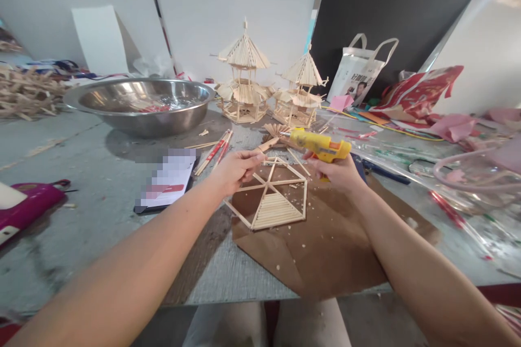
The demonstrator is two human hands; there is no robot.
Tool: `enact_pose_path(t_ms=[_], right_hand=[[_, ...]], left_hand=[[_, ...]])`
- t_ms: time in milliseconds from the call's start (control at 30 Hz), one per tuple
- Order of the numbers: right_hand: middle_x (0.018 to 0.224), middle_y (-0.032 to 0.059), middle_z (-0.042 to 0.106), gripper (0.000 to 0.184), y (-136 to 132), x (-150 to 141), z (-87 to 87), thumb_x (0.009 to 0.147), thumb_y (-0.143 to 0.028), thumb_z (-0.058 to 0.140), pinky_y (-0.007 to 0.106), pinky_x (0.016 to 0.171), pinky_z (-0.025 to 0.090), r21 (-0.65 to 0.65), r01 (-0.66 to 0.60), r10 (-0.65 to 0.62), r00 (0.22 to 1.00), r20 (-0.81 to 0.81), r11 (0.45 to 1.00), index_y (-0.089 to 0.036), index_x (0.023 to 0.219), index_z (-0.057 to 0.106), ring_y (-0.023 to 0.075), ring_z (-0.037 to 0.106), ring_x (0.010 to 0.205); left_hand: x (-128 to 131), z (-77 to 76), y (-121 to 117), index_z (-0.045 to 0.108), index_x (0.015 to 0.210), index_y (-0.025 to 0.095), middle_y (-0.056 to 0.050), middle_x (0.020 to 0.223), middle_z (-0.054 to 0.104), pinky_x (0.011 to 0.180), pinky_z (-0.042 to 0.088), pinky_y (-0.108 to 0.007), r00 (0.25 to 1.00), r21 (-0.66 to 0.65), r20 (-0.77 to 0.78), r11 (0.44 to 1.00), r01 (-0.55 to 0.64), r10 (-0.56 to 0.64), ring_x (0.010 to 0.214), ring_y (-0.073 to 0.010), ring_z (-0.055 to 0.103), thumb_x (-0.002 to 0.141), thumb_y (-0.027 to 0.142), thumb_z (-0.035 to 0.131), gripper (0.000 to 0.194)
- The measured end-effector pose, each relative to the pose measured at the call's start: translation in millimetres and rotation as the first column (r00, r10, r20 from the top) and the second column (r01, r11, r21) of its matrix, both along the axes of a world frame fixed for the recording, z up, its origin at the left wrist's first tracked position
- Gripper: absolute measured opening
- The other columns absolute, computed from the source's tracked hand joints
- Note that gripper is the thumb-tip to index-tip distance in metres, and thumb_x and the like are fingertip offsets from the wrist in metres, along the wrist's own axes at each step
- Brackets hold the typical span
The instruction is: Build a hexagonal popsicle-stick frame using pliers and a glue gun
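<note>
My left hand point(240, 171) is closed in a pinch over the left side of a hexagonal frame of wooden sticks point(304, 200). A short light-brown wooden stick point(267, 145) shows at its fingertips. Wrapped in my right hand point(340, 171) is a yellow hot glue gun point(321, 143), its nozzle pointing left, close above that stick. The frame lies flat on a sheet of brown paper point(325, 255); parallel sticks fill its front wedge, while several other wedges are open. Behind the frame is a fan-shaped brown piece point(274, 131), partly hidden by the glue gun.
Two stick pagodas point(244, 92) stand at the back, beside a steel basin point(142, 114). A phone point(169, 181) and red-wrapped sticks point(215, 152) lie left of the frame. A magenta tool point(35, 206) is far left; plastic wrappers point(459, 173) and a white bag point(352, 76) are right.
</note>
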State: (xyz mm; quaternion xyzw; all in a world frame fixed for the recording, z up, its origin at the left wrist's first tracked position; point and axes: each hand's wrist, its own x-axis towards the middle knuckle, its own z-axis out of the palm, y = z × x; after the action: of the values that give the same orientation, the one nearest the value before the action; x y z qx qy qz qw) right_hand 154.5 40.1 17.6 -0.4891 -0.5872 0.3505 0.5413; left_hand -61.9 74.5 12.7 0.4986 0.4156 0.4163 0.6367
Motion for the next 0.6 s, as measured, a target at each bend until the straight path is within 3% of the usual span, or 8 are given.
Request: enact_pose_path(t_ms=[133,233,600], right_hand=[[0.064,-0.0002,0.063,0.018,-4,-7,-6.4,0.054,-0.03,0.07,0.029,0.058,0.052,0.004,-0.033,0.033,0.999,0.043,0.999,-0.019,0.064,0.06,0.0133,0.058,0.058],[0.072,0.0008,0.066,0.022,-2,-11,-10.3,0.053,-0.033,0.071,0.034,0.071,0.053,0.043,-0.114,0.11,0.99,0.084,0.993,-0.02,0.068,0.062,0.0176,0.062,0.072],[0.081,-0.0004,0.069,0.026,-1,-11,-18.1,0.054,-0.034,0.071,0.037,0.077,0.053,0.065,-0.126,0.118,0.986,0.116,0.99,-0.022,0.077,0.065,0.019,0.064,0.077]], left_hand=[[-1,1.1,1,0.057,0.063,0.011,0.006,0.045,0.043,0.032,0.017,-0.013,0.991,-0.037,0.125,0.998,-0.051,0.056,0.032,0.0001,0.029,0.059,0.02,0.069,0.015],[0,3.6,0,0.055,0.059,0.011,0.006,0.046,0.044,0.031,0.017,-0.013,0.984,-0.044,0.168,0.997,-0.061,0.067,0.032,0.0003,0.029,0.06,0.019,0.068,0.016],[4,8.6,-4,0.053,0.055,0.011,0.006,0.045,0.045,0.03,0.017,-0.013,0.974,-0.071,0.205,0.994,-0.08,0.093,0.032,0.0003,0.03,0.065,0.015,0.063,0.015]])
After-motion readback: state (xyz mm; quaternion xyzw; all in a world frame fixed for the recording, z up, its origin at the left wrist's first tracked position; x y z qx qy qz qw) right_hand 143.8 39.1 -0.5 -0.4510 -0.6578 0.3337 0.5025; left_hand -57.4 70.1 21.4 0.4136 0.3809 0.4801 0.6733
